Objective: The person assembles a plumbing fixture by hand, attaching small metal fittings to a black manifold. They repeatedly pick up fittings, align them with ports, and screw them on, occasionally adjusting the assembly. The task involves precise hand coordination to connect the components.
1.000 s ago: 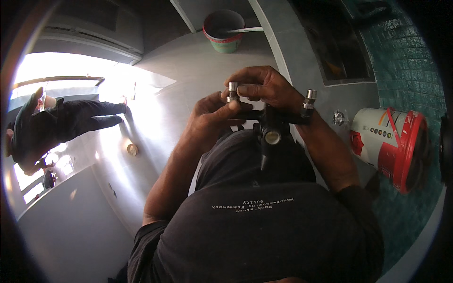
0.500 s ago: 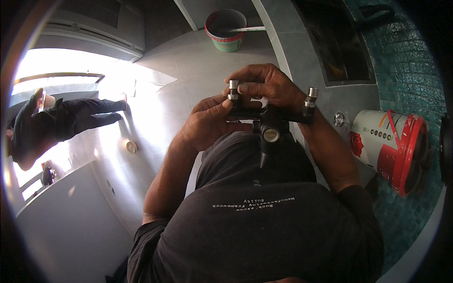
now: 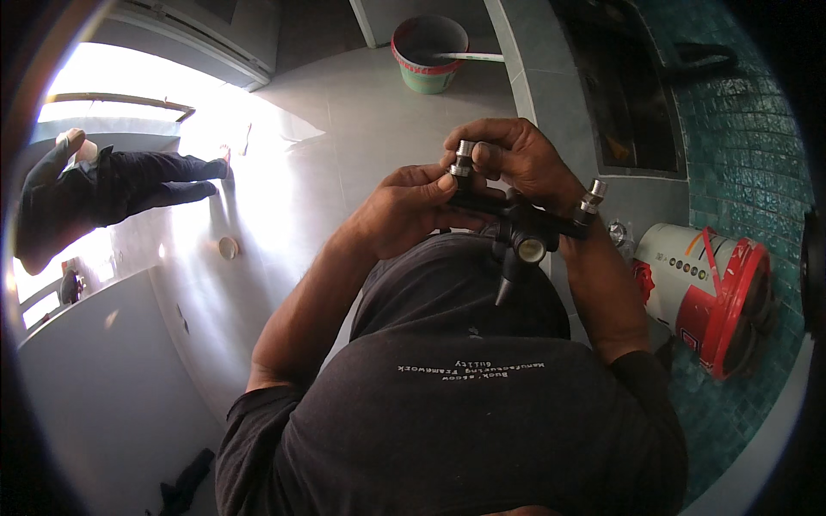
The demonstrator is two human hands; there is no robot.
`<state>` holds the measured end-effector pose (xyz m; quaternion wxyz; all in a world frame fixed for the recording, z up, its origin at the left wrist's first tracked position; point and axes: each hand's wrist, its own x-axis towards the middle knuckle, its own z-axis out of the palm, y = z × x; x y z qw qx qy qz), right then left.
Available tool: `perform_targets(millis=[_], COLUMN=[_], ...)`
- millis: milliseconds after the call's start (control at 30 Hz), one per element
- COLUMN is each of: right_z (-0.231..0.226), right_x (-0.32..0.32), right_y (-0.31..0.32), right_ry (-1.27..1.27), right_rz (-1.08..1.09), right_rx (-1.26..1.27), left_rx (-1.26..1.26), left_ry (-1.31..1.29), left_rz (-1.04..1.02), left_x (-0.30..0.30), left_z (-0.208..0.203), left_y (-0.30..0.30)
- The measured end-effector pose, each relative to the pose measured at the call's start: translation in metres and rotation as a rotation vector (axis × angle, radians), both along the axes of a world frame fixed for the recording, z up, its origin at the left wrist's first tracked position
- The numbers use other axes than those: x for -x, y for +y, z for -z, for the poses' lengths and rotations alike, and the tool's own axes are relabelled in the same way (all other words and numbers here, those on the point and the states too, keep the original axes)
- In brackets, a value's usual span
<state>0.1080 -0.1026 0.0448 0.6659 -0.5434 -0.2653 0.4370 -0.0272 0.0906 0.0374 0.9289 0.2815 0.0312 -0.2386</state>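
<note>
In front of my torso I hold a black mixer tap [image 3: 514, 225] with a silver threaded fitting at each end. My left hand [image 3: 400, 211] is closed around its left end, the thumb lying at the base of the left threaded fitting [image 3: 463, 158]. Thumb and fingers of my right hand [image 3: 529, 168] are closed at the upper part of that same fitting. The other threaded fitting [image 3: 592, 201] sticks up at the tap's right end, close to my right wrist, with no fingers on it. Part of the tap's body is hidden behind my fingers.
A green bucket with a red rim [image 3: 430, 79] stands ahead, a white handle leaning in it. At right, a white and red bucket [image 3: 675, 258] stands beside the teal tiled wall [image 3: 736, 163]. A dark recess [image 3: 632, 103] lies beyond. Another person [image 3: 112, 193] stands at left.
Both hands and the tap appear slightly farther right, as the whole view has shifted a little. My grip on the tap and its left fitting looks much the same.
</note>
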Motion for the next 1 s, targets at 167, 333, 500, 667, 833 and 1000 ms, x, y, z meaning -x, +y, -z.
perform_targets(millis=[167,333,500,667,833,1000], right_z=[-0.001,0.000,0.003,0.004,0.010,0.030], right_x=[0.001,0.005,0.006,0.006,0.003,-0.002], right_y=[0.001,-0.001,-0.001,-0.001,-0.003,-0.028], right_ry=[-0.036,-0.057,-0.036,-0.036,-0.135,0.305], right_rz=[0.013,0.052,0.060,0.061,0.050,0.585], right_rx=[0.017,0.034,0.022,0.019,0.103,-0.059], left_rx=[-0.016,-0.025,-0.068,-0.078,-0.096,-0.059], left_ry=[-0.009,0.022,-0.004,0.005,0.063,0.036], left_rz=[0.028,0.005,0.031,0.028,-0.044,-0.124], left_x=[0.001,0.004,0.004,0.004,0.007,0.014], left_z=[0.001,0.001,-0.001,-0.002,-0.006,-0.003], left_y=[0.001,-0.003,-0.002,-0.003,-0.010,-0.001])
